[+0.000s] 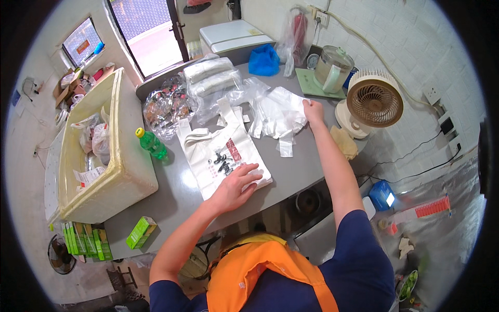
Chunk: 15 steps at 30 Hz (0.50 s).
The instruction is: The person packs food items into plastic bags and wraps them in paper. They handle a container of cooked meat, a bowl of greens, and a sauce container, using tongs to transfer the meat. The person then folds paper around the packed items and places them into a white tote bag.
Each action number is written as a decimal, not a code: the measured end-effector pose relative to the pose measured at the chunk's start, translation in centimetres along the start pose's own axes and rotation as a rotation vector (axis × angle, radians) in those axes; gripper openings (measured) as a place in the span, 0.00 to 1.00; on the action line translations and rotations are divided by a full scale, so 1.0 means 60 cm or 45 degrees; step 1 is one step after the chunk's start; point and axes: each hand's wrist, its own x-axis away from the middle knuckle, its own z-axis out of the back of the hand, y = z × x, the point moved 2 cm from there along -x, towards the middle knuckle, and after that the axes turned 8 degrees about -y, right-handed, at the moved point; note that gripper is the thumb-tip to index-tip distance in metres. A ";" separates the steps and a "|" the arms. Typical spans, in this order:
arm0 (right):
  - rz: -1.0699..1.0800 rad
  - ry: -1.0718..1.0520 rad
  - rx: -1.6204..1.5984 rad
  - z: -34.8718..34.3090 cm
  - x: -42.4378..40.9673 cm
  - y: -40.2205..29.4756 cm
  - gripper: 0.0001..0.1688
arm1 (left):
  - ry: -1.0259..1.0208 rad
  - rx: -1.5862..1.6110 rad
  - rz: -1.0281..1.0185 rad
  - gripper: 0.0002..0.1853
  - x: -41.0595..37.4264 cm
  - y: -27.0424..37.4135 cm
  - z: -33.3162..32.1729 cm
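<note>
My left hand (234,186) lies over the lower part of a white printed carrier bag (199,156), its fingers spread and not gripping. The bag lies flat on the grey table (171,202), handles pointing away from me; it bears dark and red writing and may be a stack of several. At the right, my right hand (314,112) pinches the edge of some thin white plastic bags (278,111) that lie loosely bunched on the table. How many layers sit between its fingers I cannot tell.
A foam box (134,156) holding bagged items stands left, beside a green plastic bottle (151,143). Green cartons (141,233) sit at the near left corner. Behind are wrapped packs (213,76) and a blue bag (264,59). A kettle (333,69) and fan (374,99) stand right.
</note>
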 end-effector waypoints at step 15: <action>0.114 0.104 -0.781 0.011 0.019 -0.008 0.20 | 0.208 0.863 0.253 0.15 -0.025 -0.022 -0.003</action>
